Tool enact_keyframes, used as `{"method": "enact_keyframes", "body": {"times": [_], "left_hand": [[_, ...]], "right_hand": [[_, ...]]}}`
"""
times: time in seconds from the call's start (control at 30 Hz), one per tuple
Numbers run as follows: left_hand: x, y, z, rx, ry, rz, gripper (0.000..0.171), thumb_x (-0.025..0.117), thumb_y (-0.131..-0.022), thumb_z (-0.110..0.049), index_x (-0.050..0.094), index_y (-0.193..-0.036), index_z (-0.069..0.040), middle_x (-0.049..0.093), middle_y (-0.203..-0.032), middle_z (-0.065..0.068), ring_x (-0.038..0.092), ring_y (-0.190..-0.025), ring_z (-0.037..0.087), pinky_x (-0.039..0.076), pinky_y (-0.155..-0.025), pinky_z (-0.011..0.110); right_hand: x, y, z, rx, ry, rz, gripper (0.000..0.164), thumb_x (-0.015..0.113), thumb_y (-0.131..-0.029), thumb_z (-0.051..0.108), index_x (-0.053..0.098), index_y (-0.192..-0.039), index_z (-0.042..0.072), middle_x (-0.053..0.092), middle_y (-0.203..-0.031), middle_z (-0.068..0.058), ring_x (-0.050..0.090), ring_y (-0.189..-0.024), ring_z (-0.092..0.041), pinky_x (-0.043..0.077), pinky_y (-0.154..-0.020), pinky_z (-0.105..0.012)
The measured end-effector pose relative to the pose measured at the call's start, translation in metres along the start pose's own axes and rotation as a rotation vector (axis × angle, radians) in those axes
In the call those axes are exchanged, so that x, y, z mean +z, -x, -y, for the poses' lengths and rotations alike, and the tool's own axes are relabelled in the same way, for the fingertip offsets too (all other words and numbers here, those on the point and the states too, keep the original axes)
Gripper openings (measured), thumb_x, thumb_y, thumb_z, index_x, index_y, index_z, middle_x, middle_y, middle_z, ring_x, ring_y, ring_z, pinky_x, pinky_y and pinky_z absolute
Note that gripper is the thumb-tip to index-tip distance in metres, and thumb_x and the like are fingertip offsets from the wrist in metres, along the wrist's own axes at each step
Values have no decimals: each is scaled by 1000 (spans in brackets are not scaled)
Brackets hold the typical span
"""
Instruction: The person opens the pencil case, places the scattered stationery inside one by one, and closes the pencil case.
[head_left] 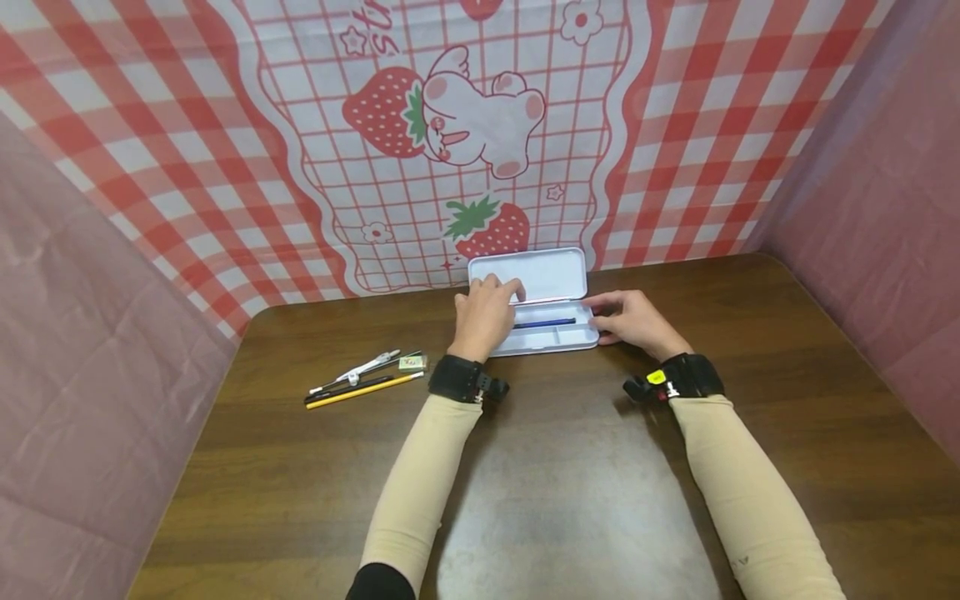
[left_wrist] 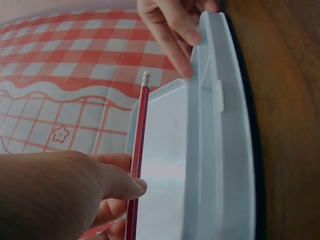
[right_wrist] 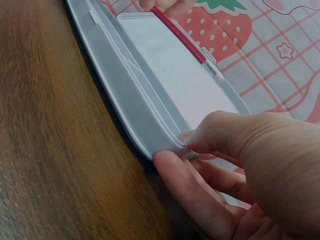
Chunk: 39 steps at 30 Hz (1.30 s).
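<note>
A white pencil case point(head_left: 536, 340) lies on the table with its hinged lid point(head_left: 555, 271) raised at the back. Over its left part, my left hand point(head_left: 483, 321) pinches a red pencil point(left_wrist: 141, 120) between thumb and fingers. The silver end of this pencil points toward the right end of the case. From the head, a dark blue stick point(head_left: 545, 322) shows along the tray beside the left fingers. My right hand point(head_left: 633, 321) grips the case's right end, thumb point(right_wrist: 210, 132) at the rim and fingers against the outside. The left hand hides the case's left end in the head view.
Left of the case lie a white drawing compass point(head_left: 367, 367), a small eraser point(head_left: 412, 362), a yellow pencil point(head_left: 365, 390) and a black pencil-like stick point(head_left: 348, 389). A red-and-white strawberry cloth point(head_left: 315, 192) hangs behind the wooden table point(head_left: 570, 467).
</note>
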<state>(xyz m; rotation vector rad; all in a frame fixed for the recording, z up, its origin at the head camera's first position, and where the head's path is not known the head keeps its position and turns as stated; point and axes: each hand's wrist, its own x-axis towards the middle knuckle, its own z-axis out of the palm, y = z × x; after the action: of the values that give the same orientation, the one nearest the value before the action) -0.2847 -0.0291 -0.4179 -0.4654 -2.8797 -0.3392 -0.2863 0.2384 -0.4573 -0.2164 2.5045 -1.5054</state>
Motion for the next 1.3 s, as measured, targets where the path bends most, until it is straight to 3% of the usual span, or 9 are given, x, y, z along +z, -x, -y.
{"method": "enact_keyframes", "body": {"times": [0.43, 0.7, 1.3], "left_hand": [[18, -2, -6, 11, -17, -12, 24, 61, -98, -20, 72, -113, -35, 68, -109, 1, 61, -99, 23, 54, -74, 43], [22, -1, -8, 3, -21, 45, 23, 61, -98, -22, 74, -112, -34, 71, -108, -1, 62, -100, 23, 55, -77, 44], [29, -1, -11, -24, -21, 58, 25, 63, -96, -20, 77, -110, -34, 72, -106, -1, 63, -98, 23, 54, -80, 44]], "right_hand": [[0, 0, -1, 1, 21, 1, 43, 69, -92, 10, 62, -135, 5, 56, -129, -26, 65, -77, -23, 62, -63, -24], [0, 0, 0, 15, 14, -1, 43, 69, -93, 10, 62, -135, 6, 56, -128, -24, 65, -80, -24, 62, -63, -24], [0, -3, -3, 11, 14, -6, 43, 69, -91, 9, 63, -134, 5, 57, -126, -25, 66, -76, -22, 62, -62, -25]]}}
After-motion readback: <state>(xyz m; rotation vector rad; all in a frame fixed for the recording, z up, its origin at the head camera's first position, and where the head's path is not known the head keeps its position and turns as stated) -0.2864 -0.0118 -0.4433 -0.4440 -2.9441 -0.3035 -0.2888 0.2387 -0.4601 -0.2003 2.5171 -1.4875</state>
